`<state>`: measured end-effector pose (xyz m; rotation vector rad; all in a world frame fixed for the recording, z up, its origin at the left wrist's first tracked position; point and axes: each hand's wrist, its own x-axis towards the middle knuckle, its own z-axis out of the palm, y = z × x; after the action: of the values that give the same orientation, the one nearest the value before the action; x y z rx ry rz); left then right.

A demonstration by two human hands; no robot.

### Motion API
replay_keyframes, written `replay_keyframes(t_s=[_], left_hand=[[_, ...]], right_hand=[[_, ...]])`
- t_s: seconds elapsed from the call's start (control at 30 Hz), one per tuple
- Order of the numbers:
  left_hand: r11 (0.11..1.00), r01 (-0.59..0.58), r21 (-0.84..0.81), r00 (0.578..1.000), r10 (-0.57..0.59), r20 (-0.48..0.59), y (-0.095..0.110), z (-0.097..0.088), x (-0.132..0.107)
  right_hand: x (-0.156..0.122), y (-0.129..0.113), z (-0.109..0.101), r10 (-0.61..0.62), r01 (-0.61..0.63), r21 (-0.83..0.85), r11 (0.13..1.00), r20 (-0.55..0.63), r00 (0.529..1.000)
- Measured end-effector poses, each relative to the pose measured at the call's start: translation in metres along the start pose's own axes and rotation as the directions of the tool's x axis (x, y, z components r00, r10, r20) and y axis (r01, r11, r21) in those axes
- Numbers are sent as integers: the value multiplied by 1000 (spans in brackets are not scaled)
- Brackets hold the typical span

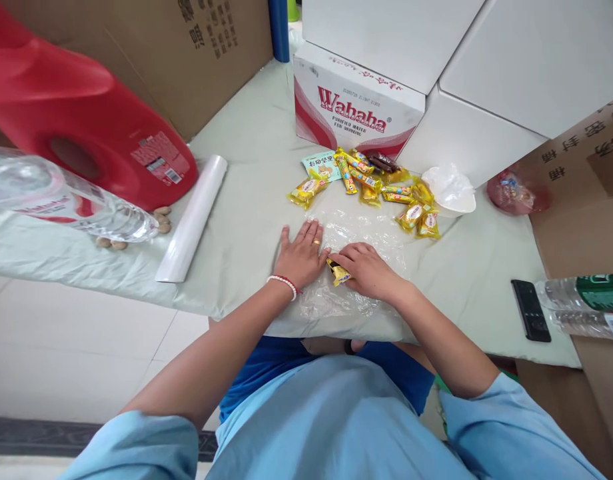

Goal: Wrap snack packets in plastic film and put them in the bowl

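A sheet of clear plastic film (336, 299) lies crinkled on the cloth-covered table in front of me. My left hand (301, 257) rests flat on the film's left part, fingers stretched out. Over the middle of the film, my right hand (366, 267) is curled around a small yellow-and-black wrapped candy (339, 273), whose right end is hidden under the fingers. The left thumb comes close to the right fingertips. Just beyond the film is a heap of yellow-wrapped candies (366, 179), with one wrapped piece (307, 191) apart at its left.
A roll of film (191, 220), a water bottle (61, 193) and a red jug (101, 120) are at the left. Behind the candies stands a Wahaha carton (354, 107). A white bowl (456, 202), a black phone-like device (531, 310) and bottles (586, 293) are at the right.
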<state>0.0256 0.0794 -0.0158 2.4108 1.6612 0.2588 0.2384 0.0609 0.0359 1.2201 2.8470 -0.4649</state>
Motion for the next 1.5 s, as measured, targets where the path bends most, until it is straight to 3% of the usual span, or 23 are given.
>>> replay_keyframes(t_s=[0.2, 0.3, 0.4, 0.57, 0.8, 1.17, 1.5], left_hand=[[999, 5, -33, 1000, -5, 6, 0, 0, 1], [999, 11, -37, 1000, -11, 12, -1, 1, 1], [1000, 13, -27, 1000, -13, 5, -1, 2, 1], [1000, 13, -17, 1000, -14, -6, 0, 1, -1], [1000, 13, -18, 1000, -13, -3, 0, 0, 0], [999, 38, 0, 999, -38, 25, -8, -5, -5], [997, -10, 74, 998, 5, 59, -7, -9, -13]], right_hand=[[-40, 32, -1, 202, -180, 156, 971, -136, 970], [-42, 46, -9, 268, -235, 174, 956, -204, 941], [-27, 47, -10, 225, -192, 162, 968, -216, 950], [-8, 43, 6, 167, -146, 153, 977, -134, 977], [-23, 56, 10, 148, -113, 211, 971, -160, 976], [-23, 49, 19, 211, -152, 285, 946, -186, 960], [-19, 44, 18, 203, -156, 204, 966, -234, 951]])
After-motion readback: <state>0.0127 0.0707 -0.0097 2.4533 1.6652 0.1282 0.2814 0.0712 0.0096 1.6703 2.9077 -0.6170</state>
